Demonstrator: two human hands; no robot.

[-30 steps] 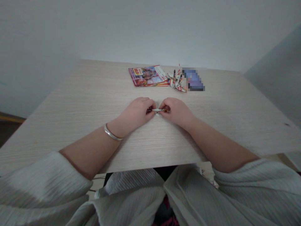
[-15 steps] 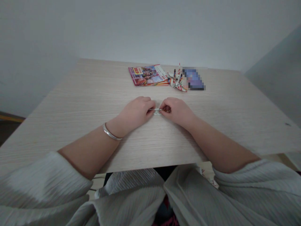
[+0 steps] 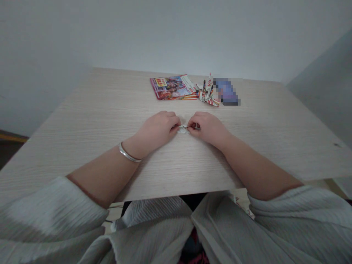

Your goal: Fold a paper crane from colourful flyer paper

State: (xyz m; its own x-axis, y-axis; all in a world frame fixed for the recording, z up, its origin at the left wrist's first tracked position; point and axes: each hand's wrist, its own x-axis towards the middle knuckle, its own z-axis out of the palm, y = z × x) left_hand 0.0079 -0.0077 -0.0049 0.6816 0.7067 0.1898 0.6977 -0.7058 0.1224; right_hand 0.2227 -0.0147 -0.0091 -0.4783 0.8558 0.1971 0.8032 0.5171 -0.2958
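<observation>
A small piece of folded paper (image 3: 183,128), pale with faint markings, spans the gap between my two hands just above the table. My left hand (image 3: 161,126), with a silver bangle at its wrist, pinches the paper's left end between thumb and fingers. At the other end, my right hand (image 3: 207,128) grips it with curled fingertips. Most of the paper is hidden by the fingers, so its full shape cannot be made out.
Glossy printed leaflets (image 3: 174,88) lie stacked at the back of the wooden table (image 3: 110,110). Beside them stands a folded paper crane (image 3: 207,93), and right of it lies a blurred-out, bluish flat object (image 3: 227,92). A pale wall (image 3: 176,36) rises behind the table.
My hands have drawn very slightly apart, and a little more of the paper shows between them. The things at the back of the table have stayed put.
</observation>
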